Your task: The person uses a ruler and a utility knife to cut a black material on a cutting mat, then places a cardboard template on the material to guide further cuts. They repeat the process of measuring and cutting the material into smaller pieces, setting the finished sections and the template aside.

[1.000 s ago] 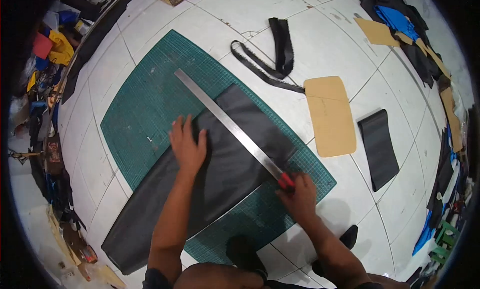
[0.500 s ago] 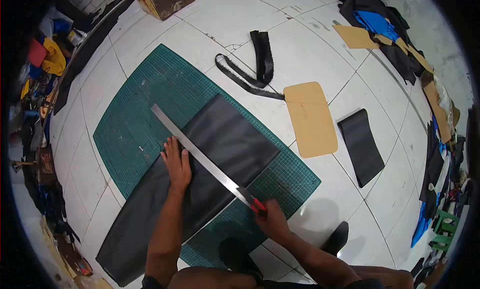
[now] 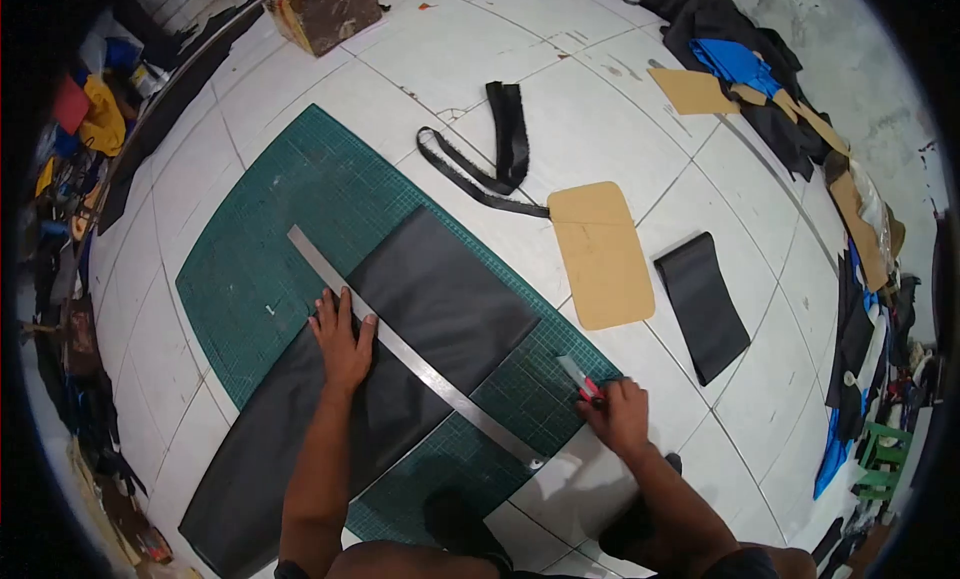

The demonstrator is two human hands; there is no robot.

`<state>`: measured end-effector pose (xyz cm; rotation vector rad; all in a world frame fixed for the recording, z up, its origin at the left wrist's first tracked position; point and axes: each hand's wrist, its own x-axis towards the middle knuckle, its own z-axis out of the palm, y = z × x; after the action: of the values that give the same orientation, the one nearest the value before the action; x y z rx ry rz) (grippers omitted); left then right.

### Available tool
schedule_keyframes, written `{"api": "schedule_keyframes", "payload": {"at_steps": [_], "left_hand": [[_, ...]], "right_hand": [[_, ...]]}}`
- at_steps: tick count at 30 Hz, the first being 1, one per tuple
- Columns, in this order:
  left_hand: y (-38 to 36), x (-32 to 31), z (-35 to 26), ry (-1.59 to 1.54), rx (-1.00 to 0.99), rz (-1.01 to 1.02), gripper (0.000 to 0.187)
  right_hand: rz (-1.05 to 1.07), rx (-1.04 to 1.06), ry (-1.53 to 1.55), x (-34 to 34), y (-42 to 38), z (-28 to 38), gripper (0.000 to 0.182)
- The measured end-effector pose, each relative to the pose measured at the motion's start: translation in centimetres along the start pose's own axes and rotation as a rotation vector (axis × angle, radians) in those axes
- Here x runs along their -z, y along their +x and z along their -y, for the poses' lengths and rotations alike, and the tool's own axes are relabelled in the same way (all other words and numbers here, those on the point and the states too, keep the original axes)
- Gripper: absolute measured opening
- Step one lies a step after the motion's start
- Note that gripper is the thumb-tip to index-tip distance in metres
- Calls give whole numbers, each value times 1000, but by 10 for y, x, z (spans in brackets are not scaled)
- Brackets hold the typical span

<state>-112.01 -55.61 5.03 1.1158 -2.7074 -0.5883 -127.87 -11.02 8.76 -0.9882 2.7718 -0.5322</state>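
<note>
A long metal ruler [image 3: 420, 364] lies diagonally over black material [image 3: 440, 289], which rests on a green cutting mat [image 3: 300, 179]. My left hand [image 3: 342, 347] is spread flat on the material, its fingertips against the ruler's edge near the upper part. Over the mat's right corner, my right hand [image 3: 618, 417] is closed around a red-handled cutter [image 3: 588, 387], its blade pointing up and left. The cutter is apart from the ruler and the black material.
A tan template [image 3: 602, 259], a folded black piece [image 3: 703, 309] and black strips [image 3: 510, 139] lie on the white tiles. A worn block [image 3: 325, 17] stands at the top. Cluttered materials line both sides; a green stool [image 3: 880, 461] is at right.
My right hand and the cutter have moved right, off the ruler's lower end, which now shows. My left hand stays on the material. The whole view has shifted slightly.
</note>
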Motion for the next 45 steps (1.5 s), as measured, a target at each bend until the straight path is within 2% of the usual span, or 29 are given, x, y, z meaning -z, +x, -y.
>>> {"api": "schedule_keyframes", "payload": {"at_steps": [1, 2, 3, 4, 5, 7, 10, 11, 14, 17, 23, 25, 28, 30, 33, 34, 36, 37, 40, 42, 44, 45], "left_hand": [[0, 2, 0, -7, -6, 0, 69], [1, 3, -1, -12, -12, 1, 69], [0, 5, -1, -18, -20, 4, 69], [-1, 7, 0, -21, -10, 4, 70], [-1, 7, -2, -29, -5, 4, 71], [1, 6, -6, -34, -9, -2, 73], [2, 8, -8, -28, -26, -14, 76], [2, 11, -10, -28, -28, -17, 77], [-2, 10, -11, 16, -49, -40, 78], [-3, 11, -12, 44, -78, -64, 79], [-4, 13, -23, 41, -65, -53, 79], [-3, 15, -23, 36, -58, -36, 81], [-3, 17, -23, 37, -56, 7, 84], [-2, 17, -22, 46, -52, 20, 86], [-2, 17, -23, 64, -57, 23, 87], [-1, 18, -22, 60, -61, 26, 88], [-2, 17, -19, 51, -64, 34, 88], [-3, 15, -16, 43, -82, 14, 89], [-6, 20, -23, 66, -90, -18, 91], [-8, 19, -25, 91, -69, 3, 99], [-10, 20, -26, 115, -29, 31, 104], [-9, 21, -24, 107, -30, 55, 106]], "right_hand": [[-30, 37, -2, 4, 6, -5, 45], [-164, -17, 128, 9, 22, -7, 47], [-220, -163, 167, 9, 40, -19, 49], [-261, -296, 144, 11, 61, -32, 52], [-374, -269, -9, 7, 83, -50, 58], [-270, -565, 6, 14, 115, -65, 78], [-91, -765, -25, 20, 133, -71, 88], [-57, -787, 48, 19, 134, -76, 85], [-171, -816, 105, 14, 130, -85, 78], [-44, -815, 195, 11, 129, -106, 69], [-46, -956, 868, 54, 125, -100, 46], [-14, -904, 840, 94, 114, -105, 42], [205, -797, 742, 177, 93, -127, 44], [201, -797, 524, 240, 84, -98, 37], [352, -662, 85, 316, 84, -75, 25], [254, -488, -210, 333, 75, -100, 26], [116, -133, -464, 361, 70, -80, 23], [102, -236, -486, 366, 74, -43, 20], [18, -136, -343, 360, 88, 49, 21], [-186, 86, -197, 313, 96, 67, 29], [-76, 138, 73, 264, 116, 98, 34], [-151, 431, -37, 229, 129, 94, 35]]}}
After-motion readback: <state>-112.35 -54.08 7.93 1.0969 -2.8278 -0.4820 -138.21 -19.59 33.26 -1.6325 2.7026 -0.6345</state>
